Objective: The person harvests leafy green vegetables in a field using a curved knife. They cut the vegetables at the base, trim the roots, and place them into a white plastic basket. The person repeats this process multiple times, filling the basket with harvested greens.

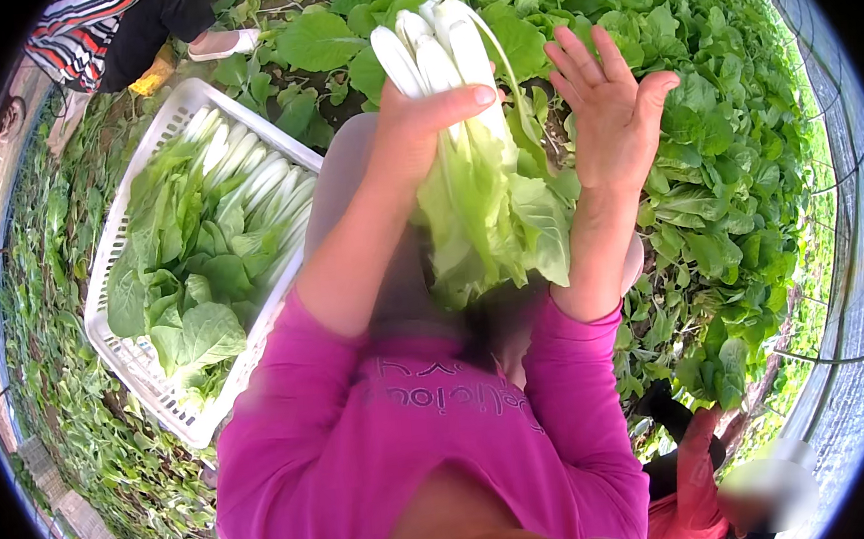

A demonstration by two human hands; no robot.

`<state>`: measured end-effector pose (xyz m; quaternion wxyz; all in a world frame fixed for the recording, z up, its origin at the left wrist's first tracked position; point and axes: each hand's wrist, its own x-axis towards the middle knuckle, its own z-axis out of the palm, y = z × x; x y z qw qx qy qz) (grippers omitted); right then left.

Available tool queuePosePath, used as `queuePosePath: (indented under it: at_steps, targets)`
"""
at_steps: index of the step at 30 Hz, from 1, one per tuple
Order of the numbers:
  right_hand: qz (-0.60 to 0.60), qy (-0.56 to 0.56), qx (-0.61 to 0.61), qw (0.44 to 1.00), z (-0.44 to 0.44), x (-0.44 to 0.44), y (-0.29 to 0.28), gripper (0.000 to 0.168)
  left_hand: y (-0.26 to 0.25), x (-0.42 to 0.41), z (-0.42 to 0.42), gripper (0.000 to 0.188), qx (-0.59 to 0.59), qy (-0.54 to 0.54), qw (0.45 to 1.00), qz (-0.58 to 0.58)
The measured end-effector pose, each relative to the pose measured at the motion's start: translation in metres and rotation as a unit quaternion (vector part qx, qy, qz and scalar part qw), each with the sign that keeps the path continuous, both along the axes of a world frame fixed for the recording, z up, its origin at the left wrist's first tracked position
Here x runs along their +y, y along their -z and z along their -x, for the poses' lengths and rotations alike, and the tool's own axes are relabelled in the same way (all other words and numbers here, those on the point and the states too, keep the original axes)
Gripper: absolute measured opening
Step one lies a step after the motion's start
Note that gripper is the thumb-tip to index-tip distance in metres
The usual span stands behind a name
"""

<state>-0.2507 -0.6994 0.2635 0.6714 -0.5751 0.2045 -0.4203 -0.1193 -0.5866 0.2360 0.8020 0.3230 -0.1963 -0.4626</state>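
My left hand [422, 124] is wrapped around a bunch of leafy greens with white stalks [438, 55], thumb across the front. The stalk ends point up and away from me, while the pale green leaves hang down over my lap. One thin stalk droops loose on the bunch's right side. To the right of the bunch, my right hand [605, 107] is raised with its palm showing and fingers apart, holding nothing. Left of my knees stands a white plastic crate [110, 239] with slotted walls. Inside it lie more of the same greens [205, 248], their white stalks toward the upper right.
Dense leafy plants [700, 123] grow ahead and to the right. A person in a striped top [85, 38] is at the upper left, beside a yellow object [154, 72]. Another person in red [692, 499] is at lower right. Several crates [89, 519] stand at lower left.
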Motion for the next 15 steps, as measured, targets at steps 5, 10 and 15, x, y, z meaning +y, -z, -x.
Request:
queuePosePath:
  at_steps: [5,10,15]
  targets:
    - [0.166,-0.196,0.193,0.947,-0.033,0.053,0.001,0.132,-0.025,0.010,-0.029,0.064,-0.019,-0.125,0.991,0.034]
    - [0.224,-0.192,0.211,0.932,-0.077,0.082,0.004,0.114,-0.027,0.020,-0.053,0.097,0.006,-0.190,0.966,0.174]
    - [0.299,-0.205,0.217,0.906,-0.110,0.086,0.009,0.081,-0.032,0.057,-0.085,0.111,-0.041,-0.213,0.960,0.178]
